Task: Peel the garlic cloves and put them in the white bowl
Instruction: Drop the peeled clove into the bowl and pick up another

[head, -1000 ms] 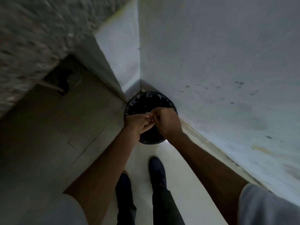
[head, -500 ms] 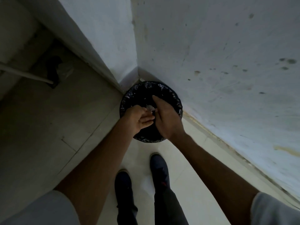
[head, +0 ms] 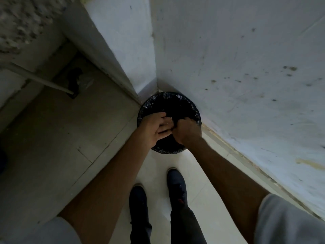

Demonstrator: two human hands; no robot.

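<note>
- Left hand [head: 154,128] lies fingers-out above the bin [head: 190,104], center frame; right hand [head: 187,132] curls against it, gripping what, I cannot tell.
- Pale scrap [head: 170,121], probably garlic skin, sits between them, held over the bin likely so peel drops in.
- No white bowl or cloves in view.

Dim, blue-tinted indoor view. The white wall [head: 246,67] at right and a strip of pale floor [head: 158,166] at lower centre were brightest; the floor at left lay in shadow. The left hand [head: 154,129] caught more light than the right hand [head: 188,132]. Small glints marked the black bin liner [head: 193,110]. The upper left corner was blurred, and straight lines bowed near the frame edges.
</note>
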